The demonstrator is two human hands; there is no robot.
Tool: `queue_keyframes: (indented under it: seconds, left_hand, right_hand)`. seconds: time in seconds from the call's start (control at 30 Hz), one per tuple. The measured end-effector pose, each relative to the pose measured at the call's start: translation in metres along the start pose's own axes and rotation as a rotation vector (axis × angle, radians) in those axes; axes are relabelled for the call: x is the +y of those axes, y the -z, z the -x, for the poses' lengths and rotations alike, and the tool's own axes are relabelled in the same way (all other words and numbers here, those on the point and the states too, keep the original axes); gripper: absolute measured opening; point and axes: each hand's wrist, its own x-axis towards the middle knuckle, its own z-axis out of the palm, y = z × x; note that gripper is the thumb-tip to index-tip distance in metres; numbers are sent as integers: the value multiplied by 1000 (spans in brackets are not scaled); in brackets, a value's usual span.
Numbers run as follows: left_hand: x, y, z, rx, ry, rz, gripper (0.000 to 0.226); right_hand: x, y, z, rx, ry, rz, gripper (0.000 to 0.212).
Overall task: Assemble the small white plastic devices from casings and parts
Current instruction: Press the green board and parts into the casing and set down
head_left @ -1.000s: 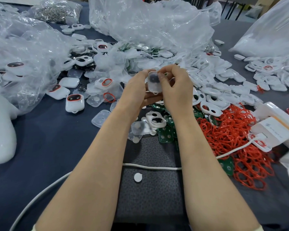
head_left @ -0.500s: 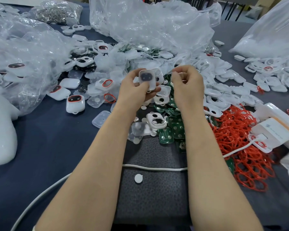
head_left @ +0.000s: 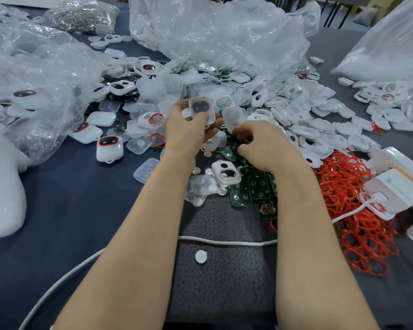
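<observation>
The left hand (head_left: 188, 129) pinches a clear casing (head_left: 200, 110), the right hand (head_left: 265, 146) grasp cannot be determined, and a loose pinch could drop the casing among parts on the desk (head_left: 81, 210).

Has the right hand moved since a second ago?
Yes. The right hand has left the left hand and its device and dropped toward the person, down to the green boards beside the two-hole casing.

Even, soft overhead light; glare on plastic bags (head_left: 215, 44); faint shadows; edges bowed; right edge blurred.
</observation>
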Motion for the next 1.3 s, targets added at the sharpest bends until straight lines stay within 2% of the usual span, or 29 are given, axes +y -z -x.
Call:
queue_keyframes:
  seconds: [0.17, 0.3, 0.5, 0.6, 0.67, 0.73, 0.8, 0.87, 0.97, 1.1, 1.17, 1.23, 1.3]
  left_hand:
    - [1, -1, 1, -9, 7, -18, 18]
    - [1, -1, 2, -14, 4, -39, 25]
    - [0, -1, 1, -22, 20, -19, 23]
    - [0, -1, 0, -27, 30, -9, 18]
    - [0, -2, 1, -30, 29, -6, 16]
    - [0, -2, 2, -24, 18, -10, 17]
    - [1, -1, 2, -14, -1, -27, 19]
    - [1, -1, 1, -1, -31, -69, 18]
    - [2, 0, 0, 18, -117, -169, 14]
    - [3, 4, 0, 46, -188, -292, 22]
    - [4, 7, -1, 69, -202, -361, 21]
    - [4, 10, -1, 67, -215, -405, 21]
    - [5, 12, -1, 57, -227, -458, 20]
  right_hand:
    - [-4, -5, -2, -41, -13, 71, 36]
    - [-1, -11, -8, -20, 15, 64, 41]
    - [6, -7, -13, 246, 0, -385, 20]
    - [11, -2, -11, 295, -18, -293, 9]
    - [10, -1, -9, 212, 6, -227, 6]
    - [6, -2, -6, 75, 22, -148, 10]
    - [2, -4, -5, -27, 13, -52, 27]
    - [-3, -8, -5, -57, -14, 42, 41]
    - [-7, -14, -8, -48, -55, 71, 49]
    - [-6, -16, -10, 17, -93, 8, 42]
    - [-4, -15, -12, 62, -80, -57, 32]
    - [-1, -13, -13, 97, -46, -195, 16]
    - [2, -10, -14, 140, -43, -372, 11]
